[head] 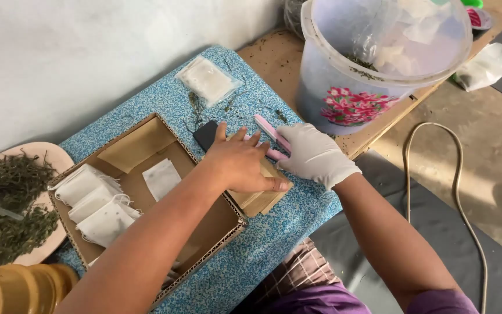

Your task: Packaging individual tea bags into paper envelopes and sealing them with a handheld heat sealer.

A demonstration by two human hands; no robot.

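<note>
While the open cardboard box (146,192) of filled sachets fills the blue speckled surface (274,232) to our left, our hands meet at its right flap. Our bare left hand (240,164) lies flat, fingers spread, on a brown paper piece (261,200). Our gloved right hand (314,154), the nearer one, closes on the pink sealer (268,131), whose long axis runs up-left, away from us.

Flowered plastic bucket (352,87), dried leaves (7,209)
</note>
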